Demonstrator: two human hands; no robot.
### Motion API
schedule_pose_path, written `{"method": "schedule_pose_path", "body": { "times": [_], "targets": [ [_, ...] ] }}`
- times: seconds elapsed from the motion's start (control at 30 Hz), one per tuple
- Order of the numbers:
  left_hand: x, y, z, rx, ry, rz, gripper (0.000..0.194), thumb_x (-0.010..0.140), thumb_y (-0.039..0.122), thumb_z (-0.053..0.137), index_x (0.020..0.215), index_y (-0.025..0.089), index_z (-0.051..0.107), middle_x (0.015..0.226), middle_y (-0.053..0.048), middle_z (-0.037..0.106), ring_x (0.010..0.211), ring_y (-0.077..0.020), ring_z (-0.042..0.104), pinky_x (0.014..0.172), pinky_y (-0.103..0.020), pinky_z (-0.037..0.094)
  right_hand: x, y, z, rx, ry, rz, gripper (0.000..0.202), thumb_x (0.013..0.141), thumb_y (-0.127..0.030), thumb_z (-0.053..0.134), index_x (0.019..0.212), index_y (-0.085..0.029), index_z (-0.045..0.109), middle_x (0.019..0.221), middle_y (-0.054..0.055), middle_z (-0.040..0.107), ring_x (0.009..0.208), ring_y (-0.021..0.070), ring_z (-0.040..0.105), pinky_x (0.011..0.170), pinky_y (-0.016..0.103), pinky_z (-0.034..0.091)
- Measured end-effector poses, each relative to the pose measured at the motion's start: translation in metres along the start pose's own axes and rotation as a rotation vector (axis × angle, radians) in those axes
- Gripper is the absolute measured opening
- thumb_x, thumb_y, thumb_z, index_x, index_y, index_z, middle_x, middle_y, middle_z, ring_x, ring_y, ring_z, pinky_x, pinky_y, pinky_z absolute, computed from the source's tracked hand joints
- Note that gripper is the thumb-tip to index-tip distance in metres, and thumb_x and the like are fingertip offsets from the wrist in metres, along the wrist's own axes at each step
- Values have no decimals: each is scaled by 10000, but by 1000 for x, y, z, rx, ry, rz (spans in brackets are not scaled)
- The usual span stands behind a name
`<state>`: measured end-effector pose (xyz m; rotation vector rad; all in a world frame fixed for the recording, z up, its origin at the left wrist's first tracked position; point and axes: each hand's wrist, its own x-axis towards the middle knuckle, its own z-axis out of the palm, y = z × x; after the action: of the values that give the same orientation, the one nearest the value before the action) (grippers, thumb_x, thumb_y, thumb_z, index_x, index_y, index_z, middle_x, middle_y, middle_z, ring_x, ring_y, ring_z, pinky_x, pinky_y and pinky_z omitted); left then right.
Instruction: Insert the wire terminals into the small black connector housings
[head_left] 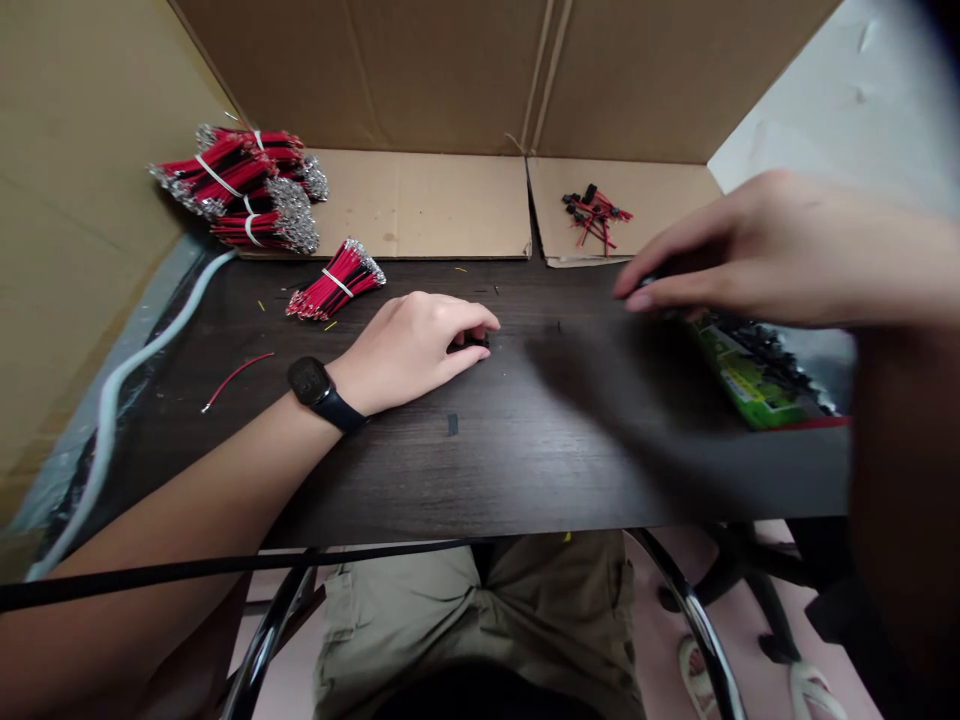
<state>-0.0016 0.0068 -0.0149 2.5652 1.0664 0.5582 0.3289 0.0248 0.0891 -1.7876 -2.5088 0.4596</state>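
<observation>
My left hand rests on the dark table with its fingers curled. A sliver of something black shows between thumb and forefinger, too hidden to name. My right hand is raised over the right side, slightly blurred, its thumb and fingers closed together around a small dark piece that mostly stays hidden. Below it lies a green printed bag holding small black parts. Left of my left hand sits a tied bundle of red and black wires, and a single red wire lies farther left.
More tied wire bundles are heaped at the back left on cardboard. A small pile of red wires with black connectors lies at the back right. A pale cable runs down the left edge. A dark scrap lies in front.
</observation>
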Motion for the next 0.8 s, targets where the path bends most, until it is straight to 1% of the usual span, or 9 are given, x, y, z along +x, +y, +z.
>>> {"method": "schedule_pose_path", "body": {
  "times": [0.07, 0.1, 0.17, 0.23, 0.3, 0.37, 0.53, 0.7, 0.8],
  "targets": [
    [0, 0, -2, -61, -8, -26, 291, 939, 241, 752, 1223, 196, 797, 1028, -56, 829, 872, -224, 763, 794, -344, 555, 20, -40, 25, 137, -46, -185, 95, 893, -258, 823, 959, -268, 890, 814, -2, 797, 663, 148, 654, 677, 322, 448],
    [0, -1, -4, -93, -9, -38, 293, 932, 242, 752, 1217, 193, 802, 993, -51, 826, 843, -215, 759, 773, -335, 551, 28, -54, 37, 172, -68, -254, 113, 867, -208, 835, 950, -261, 891, 795, -9, 791, 704, 160, 672, 698, 314, 455],
    [0, -3, -7, -135, 12, -65, 267, 936, 236, 722, 1183, 191, 812, 935, -39, 818, 789, -200, 745, 743, -324, 541, 42, -72, 57, 187, -69, -291, 171, 855, -144, 798, 961, -242, 890, 796, -7, 789, 756, 171, 684, 727, 306, 452],
    [-1, -7, -11, -117, 62, -99, 237, 944, 228, 679, 1133, 199, 820, 897, -32, 811, 752, -194, 729, 721, -325, 527, 51, -82, 71, 189, -81, -303, 199, 866, -121, 760, 976, -227, 887, 814, -4, 794, 755, 161, 672, 732, 298, 445],
    [-1, -11, -13, -75, 109, -124, 233, 947, 226, 648, 1101, 209, 822, 885, -33, 808, 745, -198, 719, 709, -332, 512, 56, -87, 78, 185, -89, -310, 198, 878, -128, 750, 993, -217, 885, 823, 2, 796, 748, 153, 662, 737, 294, 444],
    [-1, -13, -14, -53, 118, -130, 237, 944, 228, 634, 1087, 216, 822, 880, -33, 805, 744, -200, 711, 707, -335, 505, 58, -88, 81, 185, -79, -318, 188, 883, -151, 762, 1010, -215, 885, 842, 9, 802, 760, 157, 666, 751, 295, 451],
    [-1, -12, -14, -66, 34, -118, 218, 927, 260, 667, 1066, 212, 829, 838, -27, 784, 685, -180, 676, 671, -319, 480, 58, -84, 81, 232, -66, -356, 206, 884, -197, 776, 1057, -222, 887, 965, 25, 836, 845, 181, 710, 784, 295, 475],
    [0, -12, -14, -78, 10, -109, 179, 927, 263, 694, 1030, 200, 826, 835, -18, 771, 682, -169, 665, 666, -311, 468, 55, -80, 76, 298, -95, -378, 253, 958, -224, 670, 1087, -210, 887, 935, 17, 840, 862, 184, 728, 798, 292, 480],
    [1, -12, -13, -76, 18, -101, 180, 944, 266, 678, 1030, 203, 824, 824, -15, 768, 678, -169, 661, 667, -314, 462, 52, -79, 75, 319, -46, -380, 263, 958, -232, 655, 1074, -199, 888, 943, 28, 843, 869, 195, 730, 817, 301, 486]
  ]
}}
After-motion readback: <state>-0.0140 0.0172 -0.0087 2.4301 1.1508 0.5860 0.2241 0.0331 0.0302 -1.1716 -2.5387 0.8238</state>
